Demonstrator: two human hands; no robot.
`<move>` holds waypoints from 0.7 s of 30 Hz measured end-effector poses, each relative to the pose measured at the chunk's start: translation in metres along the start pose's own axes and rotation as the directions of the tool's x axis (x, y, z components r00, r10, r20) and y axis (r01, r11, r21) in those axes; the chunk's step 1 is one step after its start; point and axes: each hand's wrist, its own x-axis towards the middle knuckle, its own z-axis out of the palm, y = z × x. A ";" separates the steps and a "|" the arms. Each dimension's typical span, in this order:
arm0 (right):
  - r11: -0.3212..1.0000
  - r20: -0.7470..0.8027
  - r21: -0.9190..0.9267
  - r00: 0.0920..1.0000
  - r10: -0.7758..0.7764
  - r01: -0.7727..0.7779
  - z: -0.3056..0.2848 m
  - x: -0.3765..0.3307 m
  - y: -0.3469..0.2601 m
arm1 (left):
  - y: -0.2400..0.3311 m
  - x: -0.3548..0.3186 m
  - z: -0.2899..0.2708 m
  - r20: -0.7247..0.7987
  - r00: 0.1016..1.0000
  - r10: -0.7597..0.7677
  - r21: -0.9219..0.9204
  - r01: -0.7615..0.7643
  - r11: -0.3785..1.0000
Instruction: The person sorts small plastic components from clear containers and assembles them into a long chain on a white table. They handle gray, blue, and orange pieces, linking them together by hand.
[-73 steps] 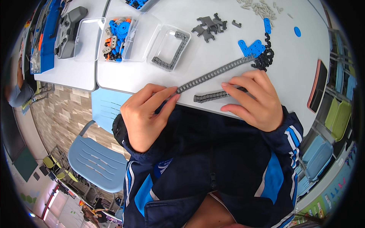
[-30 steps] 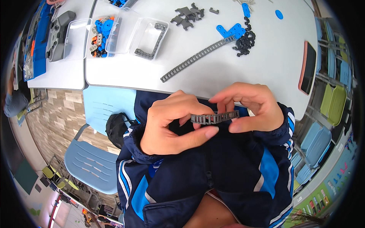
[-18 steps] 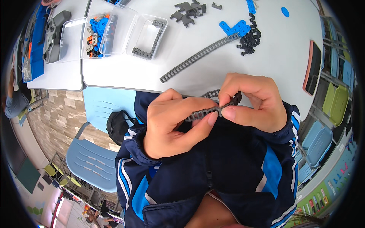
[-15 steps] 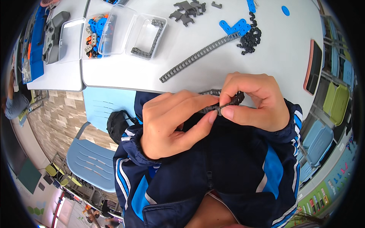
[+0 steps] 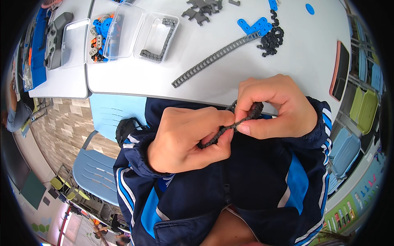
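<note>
The short dark chain segment [image 5: 230, 127], lifted off the white table [image 5: 303, 53] since a second ago, is now bent between both hands above the lap; it is pinched by the left hand [image 5: 188, 137] and the right hand [image 5: 271, 106], suggesting links being worked; the long chain strip [image 5: 213, 59] is left lying on the table.

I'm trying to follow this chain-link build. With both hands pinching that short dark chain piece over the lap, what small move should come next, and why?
Probably press the pinched joint together. The left hand and right hand both grip the short chain piece, which bends where the fingertips meet, so a link there looks unseated. The long chain lies apart on the table.
</note>
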 end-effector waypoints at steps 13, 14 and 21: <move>0.996 0.000 0.004 0.996 -0.088 0.088 -0.001 0.001 0.004 | 0.000 -0.011 0.019 -0.213 0.977 0.011 -0.049 -0.022 0.999; 0.994 -0.008 -0.004 0.994 -0.112 0.111 0.000 0.000 0.004 | 0.000 -0.011 0.020 -0.226 0.974 0.015 -0.047 -0.026 0.999; 0.979 -0.112 0.173 0.990 -0.089 0.108 0.004 0.000 0.009 | -0.002 -0.008 0.011 -0.217 0.970 -0.105 -0.287 0.040 0.957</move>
